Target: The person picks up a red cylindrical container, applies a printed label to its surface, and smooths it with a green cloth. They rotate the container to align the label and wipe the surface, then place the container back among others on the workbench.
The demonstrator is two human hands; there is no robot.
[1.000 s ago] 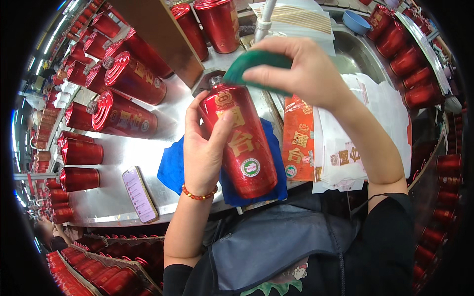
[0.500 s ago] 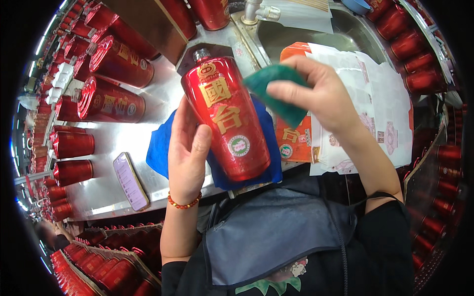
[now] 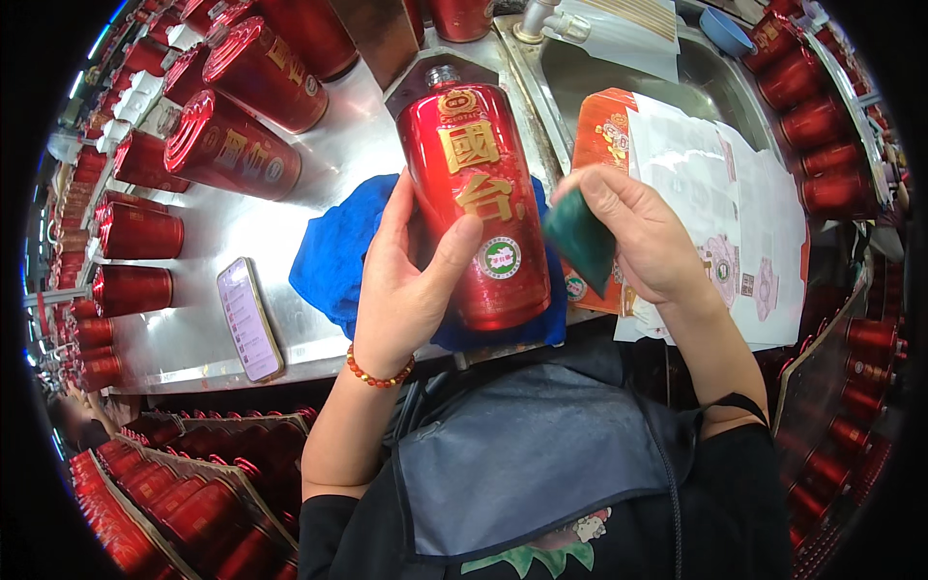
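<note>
My left hand [image 3: 411, 275] is wrapped round the left side of a red glossy bottle [image 3: 488, 242] with gold lettering and a small round white-and-green emblem. The bottle leans back over a rumpled blue cloth [image 3: 338, 251], its open-looking clear neck pointing away from me. In my right hand [image 3: 652, 237] a dark green scouring pad [image 3: 583, 242] is pinched between thumb and fingers. It hangs folded, just right of the bottle and apart from it.
A phone [image 3: 248, 319] lies on the metal counter at left, near several red bottles [image 3: 232, 145]. White printed sheets [image 3: 715, 213] and an orange-red sheet [image 3: 599, 145] cover part of the sink [image 3: 619, 72] at right. Beyond are a faucet [image 3: 541, 21] and a blue bowl [image 3: 725, 32].
My right hand has drawn the pad back and slightly down to the right, and the pad now hangs more folded. The bottle stands straighter in view; the whole view has shifted a little.
</note>
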